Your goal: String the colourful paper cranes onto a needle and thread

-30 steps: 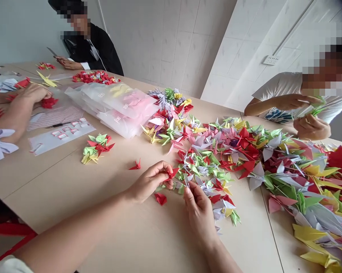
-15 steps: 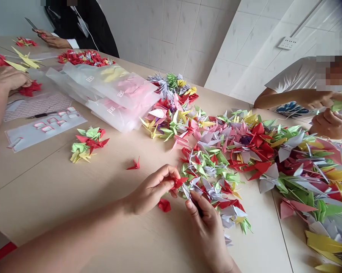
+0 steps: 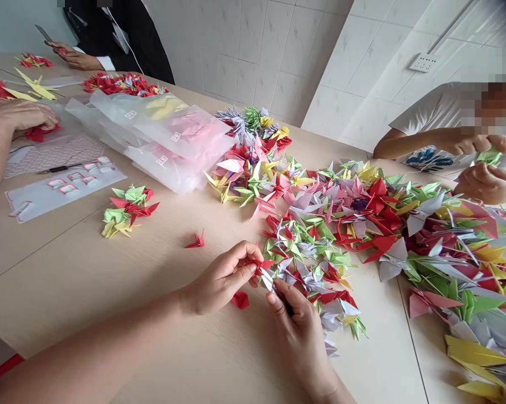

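Between the thumb and fingers of my left hand [image 3: 225, 278] is a small red paper crane [image 3: 259, 265]. My right hand [image 3: 301, 331] is closed around a dark-handled tool with a pointed silvery blade [image 3: 267, 279]; its exact kind is hard to make out. The tip meets the red paper just beside my left fingertips. Beneath my hands a folded red paper piece [image 3: 240, 299] lies on the table. Another red crane [image 3: 196, 240] rests farther off to the left. Just beyond my right hand spreads a pile of coloured cranes [image 3: 307, 247].
A long heap of paper cranes [image 3: 438, 235] runs to the right. Translucent plastic bags [image 3: 164, 140] lie at the back left, near a small crane cluster [image 3: 129, 210] and a white sheet [image 3: 30, 199]. Co-workers' hands [image 3: 23, 120] are at the left, [image 3: 486, 182] right and far side.
The blade has moved left, up against the red crane in my left hand. The view has shifted slightly. A co-worker's hand at the left has moved over some red paper.
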The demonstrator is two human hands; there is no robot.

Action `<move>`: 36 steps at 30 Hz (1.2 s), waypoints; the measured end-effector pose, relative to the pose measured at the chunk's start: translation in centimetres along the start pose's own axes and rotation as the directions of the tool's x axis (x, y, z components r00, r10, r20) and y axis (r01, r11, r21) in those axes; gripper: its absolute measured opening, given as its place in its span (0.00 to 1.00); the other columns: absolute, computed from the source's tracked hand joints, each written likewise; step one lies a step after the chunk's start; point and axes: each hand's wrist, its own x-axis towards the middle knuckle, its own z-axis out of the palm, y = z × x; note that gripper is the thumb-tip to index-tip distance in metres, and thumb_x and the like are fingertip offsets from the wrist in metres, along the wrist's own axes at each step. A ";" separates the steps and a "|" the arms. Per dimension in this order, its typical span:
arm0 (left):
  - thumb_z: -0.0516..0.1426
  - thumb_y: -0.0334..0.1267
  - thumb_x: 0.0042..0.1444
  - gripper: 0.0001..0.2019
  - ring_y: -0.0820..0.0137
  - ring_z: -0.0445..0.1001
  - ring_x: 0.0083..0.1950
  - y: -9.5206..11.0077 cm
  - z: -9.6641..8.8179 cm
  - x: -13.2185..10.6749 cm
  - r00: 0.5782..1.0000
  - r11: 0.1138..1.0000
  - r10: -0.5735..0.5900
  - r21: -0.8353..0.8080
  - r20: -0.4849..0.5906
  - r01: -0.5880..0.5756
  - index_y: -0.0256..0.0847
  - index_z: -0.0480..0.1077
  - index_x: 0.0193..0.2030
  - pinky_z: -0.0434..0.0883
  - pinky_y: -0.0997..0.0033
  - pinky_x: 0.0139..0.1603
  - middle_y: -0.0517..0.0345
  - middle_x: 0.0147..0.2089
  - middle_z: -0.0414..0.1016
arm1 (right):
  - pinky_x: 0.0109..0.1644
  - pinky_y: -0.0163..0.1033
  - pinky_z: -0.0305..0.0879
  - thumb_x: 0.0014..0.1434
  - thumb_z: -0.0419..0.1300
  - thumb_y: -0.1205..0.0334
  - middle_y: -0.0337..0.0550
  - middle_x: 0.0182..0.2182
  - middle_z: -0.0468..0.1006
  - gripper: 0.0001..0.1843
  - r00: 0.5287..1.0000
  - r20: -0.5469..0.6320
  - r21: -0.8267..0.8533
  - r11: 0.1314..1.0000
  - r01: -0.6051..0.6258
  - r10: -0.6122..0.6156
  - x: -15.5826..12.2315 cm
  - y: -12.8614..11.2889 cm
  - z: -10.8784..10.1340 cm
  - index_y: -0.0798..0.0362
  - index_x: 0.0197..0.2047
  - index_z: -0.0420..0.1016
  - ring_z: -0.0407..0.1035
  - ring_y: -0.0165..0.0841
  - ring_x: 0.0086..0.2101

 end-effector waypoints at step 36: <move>0.50 0.38 0.59 0.06 0.72 0.69 0.39 -0.5 0.0 0.4 1.000 0.998 0.023 0.050 0.009 -0.023 0.40 0.60 0.42 0.69 0.70 0.42 0.58 0.38 0.65 | 0.29 0.32 0.54 0.61 0.50 0.53 0.39 0.27 0.69 0.15 1.000 -0.017 -0.065 0.998 0.010 -0.012 0.0 -0.1 0.1 0.54 0.30 0.67 0.59 0.30 0.28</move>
